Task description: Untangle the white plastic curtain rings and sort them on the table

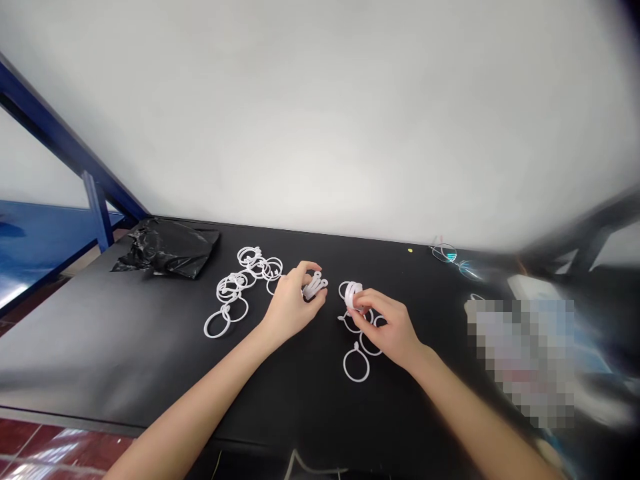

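Observation:
My left hand, fingers curled, grips a bunch of white curtain rings whose small eyelets poke out between thumb and forefinger. To its right, my right hand pinches a small stack of white curtain rings between thumb and fingertips. Several more white rings lie loose on the black table under and around the right hand, with a single curtain ring nearest me. Left of my left hand spreads a pile of overlapping curtain rings; the hand partly hides its right side.
A crumpled black plastic bag rests at the back left of the black table. Eyeglasses lie at the back right, and a blurred-out package sits to the right. A pale wall rises behind; a blue metal frame stands left.

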Demonstrator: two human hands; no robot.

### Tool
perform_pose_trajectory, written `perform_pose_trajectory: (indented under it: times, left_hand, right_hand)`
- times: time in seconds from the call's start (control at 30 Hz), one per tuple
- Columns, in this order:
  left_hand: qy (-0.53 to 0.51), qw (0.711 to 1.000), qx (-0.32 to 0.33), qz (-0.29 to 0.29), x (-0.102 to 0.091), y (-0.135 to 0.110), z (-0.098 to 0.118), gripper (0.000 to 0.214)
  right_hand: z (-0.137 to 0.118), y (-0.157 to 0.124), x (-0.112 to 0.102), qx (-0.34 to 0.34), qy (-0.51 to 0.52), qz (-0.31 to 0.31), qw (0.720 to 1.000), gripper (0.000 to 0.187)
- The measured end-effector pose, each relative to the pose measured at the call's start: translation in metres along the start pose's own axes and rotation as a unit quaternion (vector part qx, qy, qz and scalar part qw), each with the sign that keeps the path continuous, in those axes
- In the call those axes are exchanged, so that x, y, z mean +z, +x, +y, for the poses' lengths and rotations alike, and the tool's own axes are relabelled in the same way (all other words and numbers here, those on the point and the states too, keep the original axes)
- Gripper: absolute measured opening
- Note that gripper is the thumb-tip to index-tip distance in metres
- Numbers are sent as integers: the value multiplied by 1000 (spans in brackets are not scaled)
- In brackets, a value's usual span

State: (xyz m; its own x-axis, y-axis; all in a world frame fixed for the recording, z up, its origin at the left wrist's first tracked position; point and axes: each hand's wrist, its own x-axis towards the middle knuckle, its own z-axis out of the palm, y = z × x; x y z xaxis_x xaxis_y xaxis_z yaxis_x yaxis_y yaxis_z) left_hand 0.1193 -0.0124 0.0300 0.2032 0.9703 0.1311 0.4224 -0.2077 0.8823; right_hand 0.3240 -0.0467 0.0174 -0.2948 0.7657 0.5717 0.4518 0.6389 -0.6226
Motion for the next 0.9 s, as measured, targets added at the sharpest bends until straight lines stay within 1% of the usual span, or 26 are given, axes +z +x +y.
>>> perform_pose_trajectory:
  times: [0.03,0.1,0.17,0.23,0.33,0.43,0.53,0.63,0.7,0.8,0.9]
  left_hand:
    - [-15,1000,-10,-14,0,0,1,32]
    - [-110,990,-62,-68,-2,-1,2,39]
    - [-239,954,-132,-120,-3,-1,4,43]
    - [-332,914,-184,-144,-3,-2,6,41]
    - [-407,873,-210,-165,-2,-3,7,38]
    - [-454,845,-221,-175,0,-4,8,36]
    - [-466,838,-225,-175,0,-5,11,39]
    - [-456,840,-215,-198,-1,-6,14,50]
    - [-448,845,-207,-208,0,-8,16,55]
    - [-439,846,-200,-228,2,-10,17,63]
    - [-453,837,-185,-246,2,-12,18,69]
  right_hand:
    - [0,-1,1,-3,3,-2,1000,13]
    - [0,-2,3,-6,9,-8,1000,14]
    - [0,-3,5,-7,12,-15,1000,15]
    - [0,-3,7,-12,9,-18,1000,17]
    - [1,-3,5,-35,-9,-21,999,24]
    - [0,-3,0,-41,-19,-1,999,29]
    - [-2,-1,-5,3,6,28,1000,24]
    - [-6,1,-6,56,45,31,997,17]
    - [-9,2,-5,65,61,24,996,13]
    - [-11,2,-3,60,81,7,995,12]
    - [-8,2,-4,92,134,1,987,11]
